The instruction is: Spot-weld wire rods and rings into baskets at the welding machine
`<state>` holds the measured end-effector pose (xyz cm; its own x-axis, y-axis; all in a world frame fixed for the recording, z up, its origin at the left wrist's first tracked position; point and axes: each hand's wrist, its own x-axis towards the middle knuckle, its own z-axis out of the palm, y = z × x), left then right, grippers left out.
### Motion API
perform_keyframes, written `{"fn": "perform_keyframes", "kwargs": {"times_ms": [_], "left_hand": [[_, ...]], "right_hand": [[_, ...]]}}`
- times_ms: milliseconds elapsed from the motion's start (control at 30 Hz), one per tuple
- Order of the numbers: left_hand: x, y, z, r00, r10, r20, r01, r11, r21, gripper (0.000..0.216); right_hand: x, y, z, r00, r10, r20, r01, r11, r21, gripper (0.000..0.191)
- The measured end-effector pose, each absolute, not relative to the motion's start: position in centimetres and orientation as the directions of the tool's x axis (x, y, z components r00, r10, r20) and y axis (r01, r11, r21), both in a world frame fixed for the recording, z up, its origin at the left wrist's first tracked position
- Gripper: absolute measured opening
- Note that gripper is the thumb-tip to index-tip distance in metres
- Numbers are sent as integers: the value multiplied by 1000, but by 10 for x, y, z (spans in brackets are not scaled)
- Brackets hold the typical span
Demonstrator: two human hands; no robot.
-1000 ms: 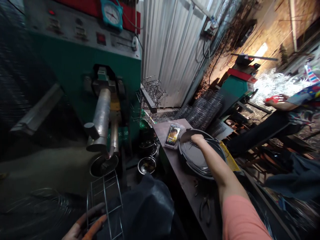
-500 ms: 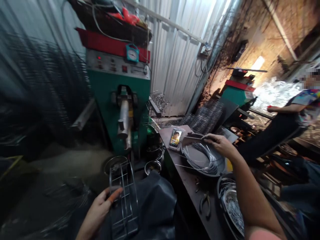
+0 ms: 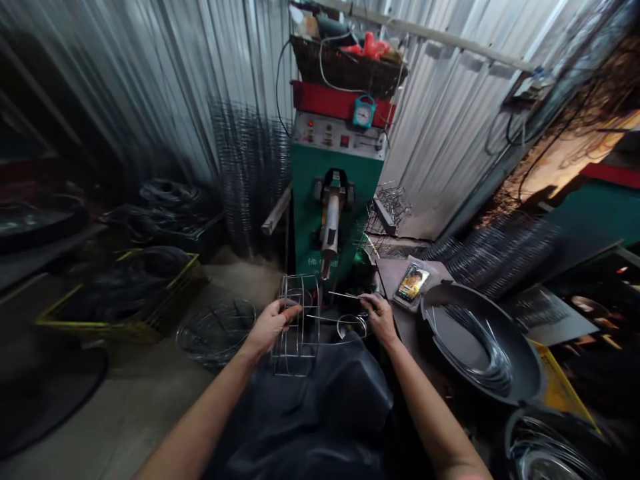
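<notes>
My left hand [image 3: 273, 325] is closed around one side of a small wire rack [image 3: 303, 353], which stands up above my lap. Between the fingertips of my right hand [image 3: 379, 316] is a thin metal wire [image 3: 345, 295], its free end pointing left toward the rack. Just beyond both hands, the green spot welder [image 3: 313, 187] holds out its metal electrode arm [image 3: 330, 237]. A dark apron [image 3: 330, 400] covers my lap beneath the rack.
To the right, a large round pan [image 3: 533, 373] holds bent wires, with a phone [image 3: 413, 283] beside it. A small metal bowl [image 3: 351, 327] sits below my right hand. Stacked wire racks [image 3: 237, 173] and a yellow crate [image 3: 165, 327] stand at left.
My right hand has come away from the pan with the wire and moved left, close to the rack. My left hand has raised the rack toward the welder. The view has turned left.
</notes>
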<state>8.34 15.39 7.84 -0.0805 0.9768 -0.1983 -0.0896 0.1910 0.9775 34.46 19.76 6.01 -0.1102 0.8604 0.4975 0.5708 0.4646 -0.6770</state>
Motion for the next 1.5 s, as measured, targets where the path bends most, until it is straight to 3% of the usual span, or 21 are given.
{"fn": "perform_keyframes", "kwargs": {"times_ms": [167, 367, 1033, 1500], "left_hand": [[90, 173, 69, -31, 971, -235, -176, 226, 958, 37], [92, 194, 65, -60, 950, -306, -194, 290, 937, 39], [92, 226, 54, -37, 962, -270, -286, 249, 925, 36], [92, 241, 51, -47, 945, -325, -330, 292, 898, 41]], "right_hand": [[339, 217, 48, -197, 845, 497, 671, 486, -560, 19], [342, 239, 38, -235, 825, 513, 677, 518, -522, 20], [342, 274, 33, -255, 872, 419, 701, 465, -541, 21], [340, 289, 29, -257, 878, 403, 684, 460, -566, 21]]}}
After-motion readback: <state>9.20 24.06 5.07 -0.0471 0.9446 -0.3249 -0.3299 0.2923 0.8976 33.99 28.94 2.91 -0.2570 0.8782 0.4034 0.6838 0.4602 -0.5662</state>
